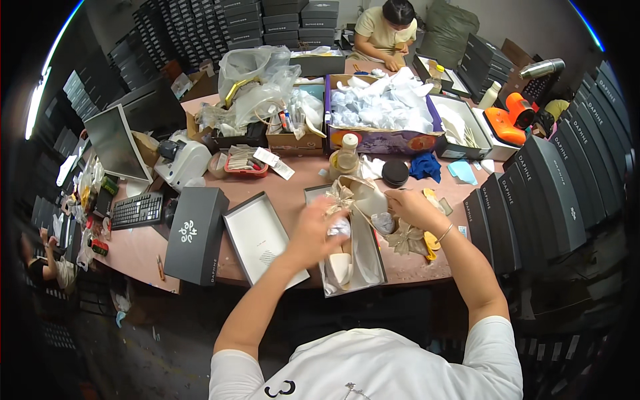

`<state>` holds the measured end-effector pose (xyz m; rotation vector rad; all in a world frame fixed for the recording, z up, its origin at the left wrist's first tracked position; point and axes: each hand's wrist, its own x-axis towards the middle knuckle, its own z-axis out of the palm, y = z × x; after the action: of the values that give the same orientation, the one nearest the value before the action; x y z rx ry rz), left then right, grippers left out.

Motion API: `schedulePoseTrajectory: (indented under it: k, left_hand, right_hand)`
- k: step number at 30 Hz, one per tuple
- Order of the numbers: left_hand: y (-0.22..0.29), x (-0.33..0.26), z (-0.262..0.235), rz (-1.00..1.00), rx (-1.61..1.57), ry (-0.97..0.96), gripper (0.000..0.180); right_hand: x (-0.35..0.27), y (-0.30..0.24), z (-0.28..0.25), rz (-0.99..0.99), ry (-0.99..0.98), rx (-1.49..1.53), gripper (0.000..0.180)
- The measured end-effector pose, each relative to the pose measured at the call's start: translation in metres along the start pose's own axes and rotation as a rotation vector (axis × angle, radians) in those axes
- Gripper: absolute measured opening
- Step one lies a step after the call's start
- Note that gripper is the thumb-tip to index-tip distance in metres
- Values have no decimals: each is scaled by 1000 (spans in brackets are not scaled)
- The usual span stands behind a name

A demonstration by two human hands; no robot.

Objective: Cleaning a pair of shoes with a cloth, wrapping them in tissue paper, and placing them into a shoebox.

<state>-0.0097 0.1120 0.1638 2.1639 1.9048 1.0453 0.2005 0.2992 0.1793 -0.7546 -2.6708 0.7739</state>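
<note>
A dark shoebox with a white lining sits at the table's near edge, in front of me. One pale beige shoe lies in it, with white stuffing paper inside. My left hand hovers over this shoe with fingers spread, slightly blurred, near a beige fabric bow. Between finger and thumb, my right hand grips the edge of a second beige shoe, which has a fabric bow and paper stuffing. That shoe is tilted over the box's right side; its far part is partly hidden.
Left of the box lie an upturned lid and a closed dark shoebox. A bottle of liquid and a black round tin stand beyond. Stacked shoeboxes line the right. Across the table, another person sits working.
</note>
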Motion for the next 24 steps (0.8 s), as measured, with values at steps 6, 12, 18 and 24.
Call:
schedulePoseTrajectory:
  k: [6,12,18,24]
  left_hand:
    - [-26,-26,54,-131,229,-479,47]
    - [-45,21,-38,-392,-699,117,40]
    - [-9,-24,2,-812,-1497,-838,86]
    - [48,-101,6,-1031,-2193,-115,74]
  right_hand:
    - [-17,5,-29,69,32,83,17]
    - [-7,5,-38,-130,-314,353,29]
    - [39,-92,2,-584,-947,319,26]
    - [17,-142,10,-650,-362,-201,36]
